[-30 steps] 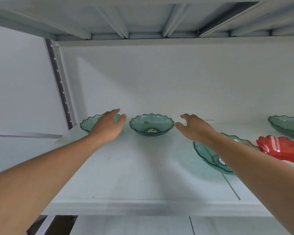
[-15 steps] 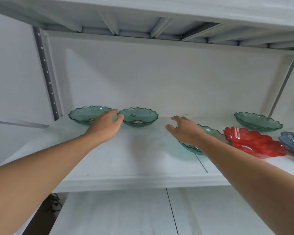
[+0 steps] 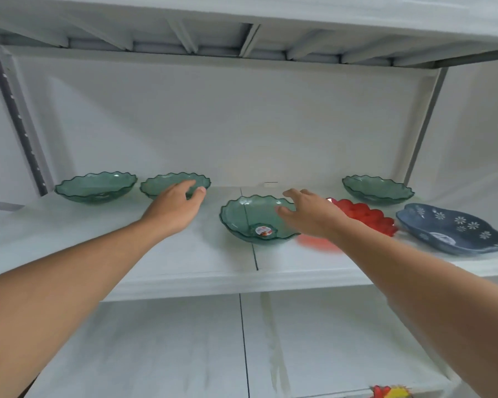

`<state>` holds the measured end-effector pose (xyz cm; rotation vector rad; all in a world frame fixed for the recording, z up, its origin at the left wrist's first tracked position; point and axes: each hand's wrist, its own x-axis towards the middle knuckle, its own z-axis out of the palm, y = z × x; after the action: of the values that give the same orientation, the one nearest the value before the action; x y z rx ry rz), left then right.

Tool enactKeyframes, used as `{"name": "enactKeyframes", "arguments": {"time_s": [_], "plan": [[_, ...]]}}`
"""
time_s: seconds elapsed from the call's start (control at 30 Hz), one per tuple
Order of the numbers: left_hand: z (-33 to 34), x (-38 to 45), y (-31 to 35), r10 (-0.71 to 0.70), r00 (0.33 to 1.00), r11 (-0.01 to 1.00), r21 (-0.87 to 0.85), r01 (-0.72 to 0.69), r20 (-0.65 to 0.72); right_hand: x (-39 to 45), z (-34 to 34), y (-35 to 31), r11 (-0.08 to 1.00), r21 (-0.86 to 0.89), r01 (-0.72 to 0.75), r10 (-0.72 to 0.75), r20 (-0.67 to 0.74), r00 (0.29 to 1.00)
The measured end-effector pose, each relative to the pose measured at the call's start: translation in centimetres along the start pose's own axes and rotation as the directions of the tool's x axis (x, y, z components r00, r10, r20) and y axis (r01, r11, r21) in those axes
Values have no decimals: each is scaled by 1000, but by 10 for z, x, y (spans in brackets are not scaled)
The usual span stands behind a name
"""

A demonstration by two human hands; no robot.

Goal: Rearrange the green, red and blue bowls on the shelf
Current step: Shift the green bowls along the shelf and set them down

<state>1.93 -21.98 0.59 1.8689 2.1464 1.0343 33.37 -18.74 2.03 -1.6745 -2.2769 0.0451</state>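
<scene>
Several clear green scalloped bowls stand on the white shelf [image 3: 184,271]: one at the far left [image 3: 95,187], a second [image 3: 164,183] beside it, a third [image 3: 253,219] in the middle with a sticker inside, and one [image 3: 377,189] at the back right. A red bowl [image 3: 365,216] sits right of the middle green one, partly hidden by my right wrist. A blue flowered bowl [image 3: 452,228] lies at the far right. My left hand [image 3: 179,209] hovers open in front of the second green bowl. My right hand [image 3: 308,214] is open over the middle bowl's right rim.
The shelf above hangs low, with ribbed supports underneath. Metal uprights stand at the left [image 3: 18,122] and right [image 3: 423,124] back corners. A lower shelf [image 3: 184,354] lies below, with a red and yellow object [image 3: 391,393] at its bottom right edge.
The view has swung right and down, bringing the red and blue bowls into sight. My right hand has come over the middle green bowl. My left hand has stayed near the second green bowl.
</scene>
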Motion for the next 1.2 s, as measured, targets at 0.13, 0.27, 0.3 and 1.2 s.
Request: {"name": "enactKeyframes", "arguments": {"time_s": [0.13,0.27,0.3,1.2], "plan": [[28,-8,35,26,1000,1000,12,-26,10,-8,-10,45,1000,1,-18,18,7,1000],[39,-6,51,25,999,999,36,-26,25,-12,-13,70,1000,4,-31,31,-1,1000],[41,-3,54,31,999,999,36,-32,25,-12,-13,74,999,3,-37,37,-8,999],[88,61,57,-342,918,871,-299,391,202,14,-16,148,992,32,-120,122,-104,987]]}}
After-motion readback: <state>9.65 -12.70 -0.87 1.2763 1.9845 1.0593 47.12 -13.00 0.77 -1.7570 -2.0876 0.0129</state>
